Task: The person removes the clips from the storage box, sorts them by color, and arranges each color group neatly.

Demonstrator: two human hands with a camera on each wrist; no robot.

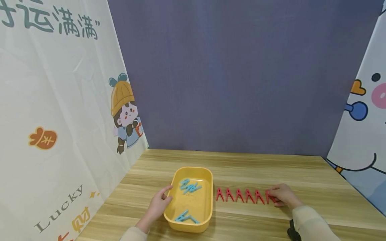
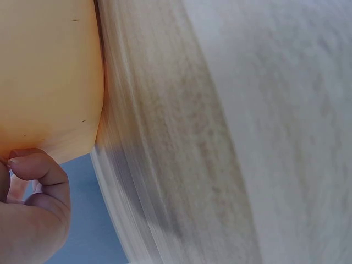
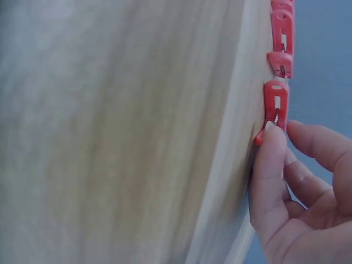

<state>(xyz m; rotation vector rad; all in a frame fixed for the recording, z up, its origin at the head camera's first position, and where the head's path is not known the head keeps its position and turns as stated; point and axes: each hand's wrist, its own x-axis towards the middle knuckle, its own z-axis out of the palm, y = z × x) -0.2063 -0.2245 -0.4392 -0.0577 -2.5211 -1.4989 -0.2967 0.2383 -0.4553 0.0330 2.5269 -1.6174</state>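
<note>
A yellow plastic tub (image 1: 208, 201) stands on the table, with several light blue clothespins (image 1: 182, 217) lying inside in two groups. At its left rim, my left hand (image 1: 157, 203) grips the edge with thumb and curled finger; the left wrist view shows that hand (image 2: 36, 203) against the tub's outer wall (image 2: 49, 71). To the tub's right, several red clothespins (image 1: 239, 195) stand in a row, legs spread. My right hand (image 1: 283, 195) pinches the rightmost red clothespin (image 3: 276, 102) between thumb and finger, partly covering it in the head view.
The wood-grain table (image 1: 241, 217) ends at a grey-blue backdrop (image 1: 235, 83). White printed sheets (image 1: 72, 110) flank it on both sides. A black band (image 1: 293, 231) shows by the right sleeve (image 1: 312, 222).
</note>
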